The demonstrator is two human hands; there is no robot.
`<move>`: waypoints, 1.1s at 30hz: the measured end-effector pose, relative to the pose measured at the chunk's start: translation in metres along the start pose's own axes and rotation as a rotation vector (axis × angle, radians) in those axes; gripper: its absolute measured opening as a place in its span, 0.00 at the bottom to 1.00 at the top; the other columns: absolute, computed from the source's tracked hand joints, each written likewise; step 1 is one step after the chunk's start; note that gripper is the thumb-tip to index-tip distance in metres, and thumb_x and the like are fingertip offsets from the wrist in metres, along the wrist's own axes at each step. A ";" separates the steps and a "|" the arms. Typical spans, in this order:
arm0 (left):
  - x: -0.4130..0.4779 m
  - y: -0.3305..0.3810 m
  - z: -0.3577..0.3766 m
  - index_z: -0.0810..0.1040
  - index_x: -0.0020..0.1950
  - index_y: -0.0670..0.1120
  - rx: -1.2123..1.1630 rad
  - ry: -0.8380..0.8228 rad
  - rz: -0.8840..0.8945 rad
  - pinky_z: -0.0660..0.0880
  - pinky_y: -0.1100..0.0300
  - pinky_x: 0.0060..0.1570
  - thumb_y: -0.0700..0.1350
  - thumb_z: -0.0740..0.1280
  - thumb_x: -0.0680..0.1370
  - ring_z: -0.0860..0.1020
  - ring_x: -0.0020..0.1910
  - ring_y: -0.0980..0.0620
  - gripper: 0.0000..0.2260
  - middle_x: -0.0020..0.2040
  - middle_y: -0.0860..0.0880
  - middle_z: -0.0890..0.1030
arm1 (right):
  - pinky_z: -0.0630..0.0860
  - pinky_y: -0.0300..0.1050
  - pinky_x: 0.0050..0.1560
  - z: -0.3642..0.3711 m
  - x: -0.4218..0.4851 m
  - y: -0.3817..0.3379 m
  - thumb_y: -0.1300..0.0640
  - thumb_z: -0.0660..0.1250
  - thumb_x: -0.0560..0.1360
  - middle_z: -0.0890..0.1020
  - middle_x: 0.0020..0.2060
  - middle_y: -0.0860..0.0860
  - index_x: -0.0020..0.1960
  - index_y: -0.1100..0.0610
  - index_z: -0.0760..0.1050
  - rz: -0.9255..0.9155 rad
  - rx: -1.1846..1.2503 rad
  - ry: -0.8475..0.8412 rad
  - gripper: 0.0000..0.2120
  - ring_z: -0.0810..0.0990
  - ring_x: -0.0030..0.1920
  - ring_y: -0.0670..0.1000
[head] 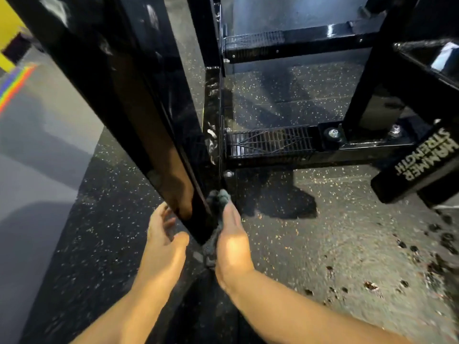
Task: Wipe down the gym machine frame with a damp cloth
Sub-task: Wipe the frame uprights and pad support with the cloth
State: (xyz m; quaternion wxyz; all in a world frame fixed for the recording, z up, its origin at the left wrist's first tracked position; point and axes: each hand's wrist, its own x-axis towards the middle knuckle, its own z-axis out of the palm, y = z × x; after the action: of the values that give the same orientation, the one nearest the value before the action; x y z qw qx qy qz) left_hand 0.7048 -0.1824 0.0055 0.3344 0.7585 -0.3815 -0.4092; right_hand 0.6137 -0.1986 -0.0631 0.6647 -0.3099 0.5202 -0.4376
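A glossy black upright post of the gym machine frame (129,100) slants down from the top left to its lower end near the middle. My right hand (232,244) presses a dark grey cloth (215,202) against the right face of that post near its base. The cloth shows above my fingertips and below my palm. My left hand (164,242) hovers at the post's left side, fingers spread and curled, with nothing in it. Whether it touches the post I cannot tell. A reflection of my hand shows in the post's shiny face.
Black cross beams with ribbed step plates (270,142) run right from a second upright (212,115). A slanted frame member (417,162) carries white lettering. Speckled black rubber floor (310,244) lies below, with dark spots at the right and grey floor (37,157) at the left.
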 end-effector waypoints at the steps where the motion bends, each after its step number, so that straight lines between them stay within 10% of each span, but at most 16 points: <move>1: 0.001 0.004 0.002 0.64 0.64 0.62 0.010 -0.068 0.039 0.66 0.68 0.49 0.32 0.58 0.77 0.71 0.55 0.63 0.26 0.57 0.59 0.72 | 0.55 0.39 0.73 0.005 0.000 -0.010 0.45 0.53 0.81 0.65 0.71 0.38 0.72 0.43 0.63 -0.038 0.038 -0.033 0.20 0.63 0.70 0.38; 4: 0.002 0.010 0.005 0.62 0.68 0.62 0.004 -0.155 0.079 0.68 0.71 0.46 0.30 0.58 0.77 0.73 0.55 0.63 0.30 0.57 0.59 0.74 | 0.55 0.32 0.71 0.010 0.006 -0.004 0.42 0.50 0.81 0.62 0.71 0.33 0.75 0.42 0.57 -0.105 0.055 -0.063 0.23 0.59 0.70 0.31; 10: 0.001 0.007 0.005 0.61 0.66 0.67 -0.002 -0.180 0.088 0.60 0.60 0.62 0.30 0.54 0.78 0.69 0.59 0.63 0.32 0.55 0.71 0.70 | 0.60 0.54 0.73 -0.022 -0.004 0.054 0.48 0.49 0.84 0.65 0.73 0.58 0.75 0.60 0.60 0.133 -0.079 -0.044 0.24 0.64 0.72 0.58; 16: 0.014 -0.003 -0.001 0.66 0.63 0.66 0.037 -0.178 0.135 0.69 0.68 0.55 0.29 0.57 0.77 0.74 0.58 0.65 0.31 0.57 0.62 0.77 | 0.51 0.40 0.73 -0.003 0.021 0.017 0.30 0.55 0.73 0.57 0.74 0.33 0.72 0.33 0.57 -0.078 0.090 -0.121 0.28 0.53 0.74 0.36; 21: 0.027 -0.009 -0.004 0.71 0.62 0.55 -0.050 -0.142 0.009 0.71 0.60 0.55 0.31 0.56 0.79 0.77 0.55 0.56 0.21 0.58 0.53 0.79 | 0.56 0.50 0.74 -0.009 0.015 0.048 0.32 0.53 0.76 0.60 0.75 0.43 0.74 0.39 0.58 0.065 0.027 0.028 0.28 0.60 0.74 0.48; 24: 0.023 0.006 -0.010 0.74 0.58 0.54 -0.097 -0.224 0.001 0.74 0.64 0.54 0.31 0.59 0.78 0.79 0.53 0.60 0.19 0.55 0.55 0.82 | 0.56 0.40 0.72 0.008 0.015 0.002 0.26 0.51 0.72 0.58 0.74 0.34 0.67 0.27 0.57 -0.108 -0.019 -0.013 0.24 0.56 0.73 0.38; 28: 0.027 0.029 -0.026 0.74 0.60 0.47 -0.143 -0.169 0.036 0.75 0.51 0.60 0.26 0.54 0.76 0.79 0.56 0.50 0.21 0.57 0.46 0.80 | 0.54 0.20 0.64 0.020 0.002 -0.056 0.24 0.51 0.69 0.56 0.70 0.25 0.70 0.36 0.56 -0.399 0.047 -0.155 0.33 0.53 0.69 0.26; 33: 0.029 0.079 -0.050 0.73 0.53 0.45 -0.168 -0.066 0.110 0.75 0.70 0.34 0.26 0.51 0.77 0.78 0.35 0.56 0.19 0.49 0.43 0.77 | 0.47 0.47 0.78 0.021 -0.007 -0.068 0.20 0.50 0.66 0.51 0.70 0.23 0.69 0.30 0.51 -0.517 -0.113 -0.180 0.35 0.49 0.71 0.27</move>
State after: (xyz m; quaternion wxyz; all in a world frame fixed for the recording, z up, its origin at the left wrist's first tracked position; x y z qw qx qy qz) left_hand 0.7352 -0.2360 0.0817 0.4059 0.6917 -0.3978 -0.4455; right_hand 0.6154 -0.2225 0.0044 0.5561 -0.5065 0.3864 -0.5338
